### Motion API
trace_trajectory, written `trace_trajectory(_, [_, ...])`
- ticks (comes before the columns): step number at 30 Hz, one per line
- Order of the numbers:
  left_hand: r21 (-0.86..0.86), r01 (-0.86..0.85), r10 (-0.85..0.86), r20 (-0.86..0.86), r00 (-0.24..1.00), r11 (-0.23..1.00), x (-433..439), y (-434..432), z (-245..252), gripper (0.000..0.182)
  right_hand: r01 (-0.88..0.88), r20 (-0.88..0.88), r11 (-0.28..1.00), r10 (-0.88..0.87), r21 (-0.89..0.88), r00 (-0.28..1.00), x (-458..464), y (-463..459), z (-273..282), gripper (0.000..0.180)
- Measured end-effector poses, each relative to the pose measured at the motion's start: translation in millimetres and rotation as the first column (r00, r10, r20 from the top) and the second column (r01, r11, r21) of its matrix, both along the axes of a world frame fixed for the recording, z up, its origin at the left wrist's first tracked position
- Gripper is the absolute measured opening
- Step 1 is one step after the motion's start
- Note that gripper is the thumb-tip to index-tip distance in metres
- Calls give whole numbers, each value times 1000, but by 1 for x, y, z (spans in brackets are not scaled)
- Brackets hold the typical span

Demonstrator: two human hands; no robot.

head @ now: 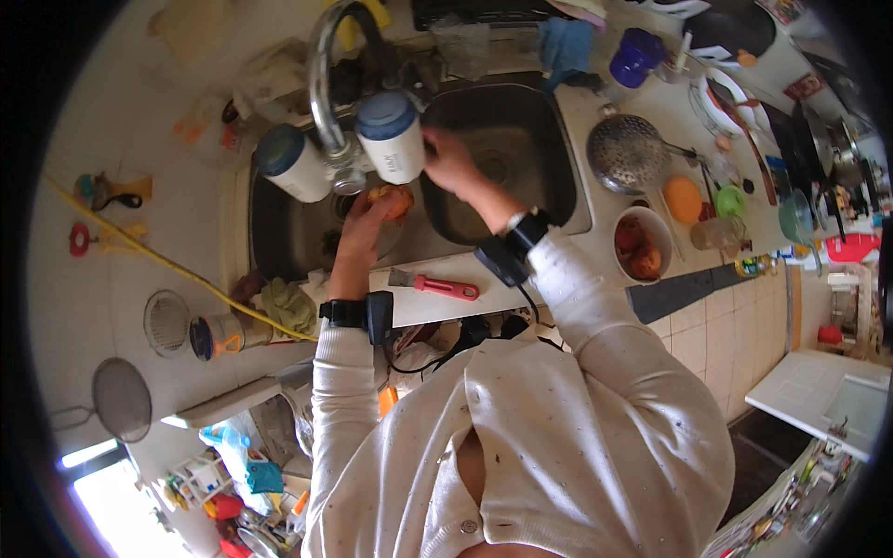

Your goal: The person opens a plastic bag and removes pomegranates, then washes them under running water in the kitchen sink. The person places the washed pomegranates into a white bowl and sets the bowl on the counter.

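Note:
My left hand (364,224) grips a round orange-red fruit or vegetable (398,201) over the left sink basin (279,240). Just right of the faucet's filter, my right hand (450,166) reaches up with its fingertips partly hidden. Whether it touches the filter or holds anything is unclear. Two white cylinders with blue caps are fixed at the faucet: a right one (393,146) bearing writing and a left one (296,171). Above them arches the metal spout (317,77). A red-handled peeler or scraper (446,287) lies on the counter's front edge.
The right basin (551,160) adjoins the left. To the right, a white bowl (619,268) holds round reddish produce. Behind it lies a perforated metal skimmer (628,153). An orange round thing (681,199) and a jar (715,234) stand nearby. A yellow hose (174,267) crosses at left.

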State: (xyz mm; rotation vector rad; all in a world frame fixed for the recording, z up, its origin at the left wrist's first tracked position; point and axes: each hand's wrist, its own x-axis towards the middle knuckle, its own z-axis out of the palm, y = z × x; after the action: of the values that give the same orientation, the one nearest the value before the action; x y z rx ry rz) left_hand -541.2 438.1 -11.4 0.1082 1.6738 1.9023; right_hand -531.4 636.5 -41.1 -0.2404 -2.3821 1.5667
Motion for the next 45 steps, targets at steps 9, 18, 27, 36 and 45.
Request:
trace_trajectory(9, [-36, 290, -290, 16, 957, 956, 13, 36, 3, 49, -86, 48, 933, 74, 349, 996, 144, 11, 41, 33])
trace_trajectory(18, [-73, 413, -416, -30, 909, 908, 42, 89, 5, 49, 238, 97, 711, -396, 662, 913, 274, 108, 89, 30])
trace_trajectory(27, [-119, 540, -547, -32, 836, 833, 77, 138, 7, 69, 90, 423, 650, -586, 755, 691, 329, 130, 74, 56])
trace_trajectory(36, [-84, 631, -632, 14, 775, 772, 105, 165, 9, 71, 163, 87, 402, -535, 901, 840, 308, 129, 38, 56])
trace_trajectory(45, [-154, 591, -602, -33, 798, 792, 109, 162, 12, 76, 164, 174, 549, -511, 820, 842, 310, 144, 31, 55])
